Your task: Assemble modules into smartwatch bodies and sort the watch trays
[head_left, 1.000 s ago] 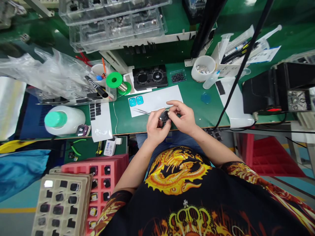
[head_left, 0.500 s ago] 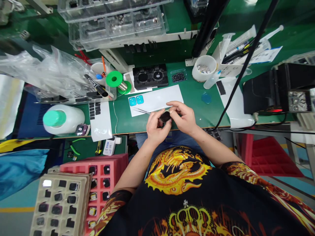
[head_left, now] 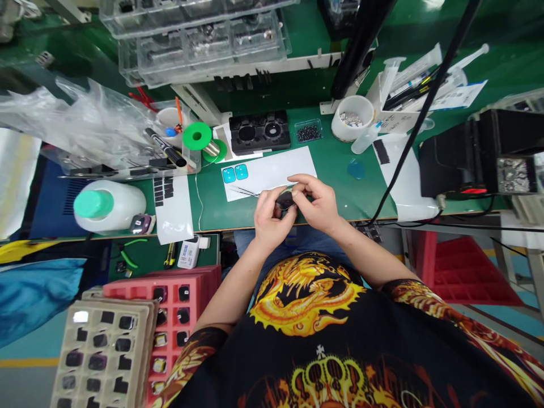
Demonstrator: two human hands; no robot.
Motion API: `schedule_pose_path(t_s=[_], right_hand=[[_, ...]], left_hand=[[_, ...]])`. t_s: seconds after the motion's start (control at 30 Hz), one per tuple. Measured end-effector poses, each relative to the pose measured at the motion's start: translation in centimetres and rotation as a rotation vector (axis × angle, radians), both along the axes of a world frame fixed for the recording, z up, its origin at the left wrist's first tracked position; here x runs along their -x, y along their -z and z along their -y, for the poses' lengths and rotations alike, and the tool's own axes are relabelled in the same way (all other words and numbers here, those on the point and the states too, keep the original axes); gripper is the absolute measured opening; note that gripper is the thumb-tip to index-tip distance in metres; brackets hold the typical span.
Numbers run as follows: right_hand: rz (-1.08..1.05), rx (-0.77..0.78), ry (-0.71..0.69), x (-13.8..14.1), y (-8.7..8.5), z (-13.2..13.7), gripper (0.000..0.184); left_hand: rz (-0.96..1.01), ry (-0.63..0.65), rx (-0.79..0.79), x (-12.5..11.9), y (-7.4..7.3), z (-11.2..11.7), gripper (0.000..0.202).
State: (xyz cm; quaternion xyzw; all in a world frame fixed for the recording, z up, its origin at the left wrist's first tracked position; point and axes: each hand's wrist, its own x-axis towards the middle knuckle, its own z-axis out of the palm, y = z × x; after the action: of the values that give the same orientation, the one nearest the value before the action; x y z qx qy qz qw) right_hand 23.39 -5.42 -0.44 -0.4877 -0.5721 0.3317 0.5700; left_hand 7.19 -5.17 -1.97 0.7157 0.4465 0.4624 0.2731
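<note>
My left hand [head_left: 272, 214] and my right hand [head_left: 317, 203] meet just above the front edge of the green bench mat [head_left: 340, 187]. Pinched between their fingertips is a small dark glossy part [head_left: 285, 200], partly hidden by my fingers. Its exact kind is too small to tell. Just left of my left hand, a pair of fine tweezers [head_left: 243, 191] lies on a white sheet [head_left: 276, 170]. Two small teal square pieces [head_left: 235, 174] sit at that sheet's left end.
Behind the sheet stand a black fixture [head_left: 259, 132] and a small box of dark parts [head_left: 308, 130]. A white tub [head_left: 352, 118], syringes [head_left: 408, 71] and a black machine [head_left: 471, 153] are to the right. A white bottle [head_left: 109, 207] and plastic bags [head_left: 85, 116] are to the left.
My hands have drawn slightly closer, and my fingers now cover more of the dark part. The view has shifted very slightly.
</note>
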Motion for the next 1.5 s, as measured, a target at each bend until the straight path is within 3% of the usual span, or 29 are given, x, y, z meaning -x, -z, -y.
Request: schedule_pose_path(t_s=[0.3,0.57,0.8,1.5], right_hand=[[0.02,-0.039,-0.022,-0.07,-0.34,0.06,0.028],[0.025,-0.061,-0.035,-0.12,-0.51,0.11,0.027],[0.056,-0.031,-0.023,-0.26,-0.39,0.14,0.027],[0.098,-0.05,-0.027,-0.21,-0.37,0.28,0.026]], left_hand=[[0.017,0.001,0.052,0.09,0.11,-0.08,0.04],[0.0,0.006,0.006,0.18,-0.01,-0.09,0.032],[-0.06,0.02,-0.047,0.27,0.12,0.0,0.032],[-0.033,0.013,0.022,0.35,-0.14,-0.1,0.033]])
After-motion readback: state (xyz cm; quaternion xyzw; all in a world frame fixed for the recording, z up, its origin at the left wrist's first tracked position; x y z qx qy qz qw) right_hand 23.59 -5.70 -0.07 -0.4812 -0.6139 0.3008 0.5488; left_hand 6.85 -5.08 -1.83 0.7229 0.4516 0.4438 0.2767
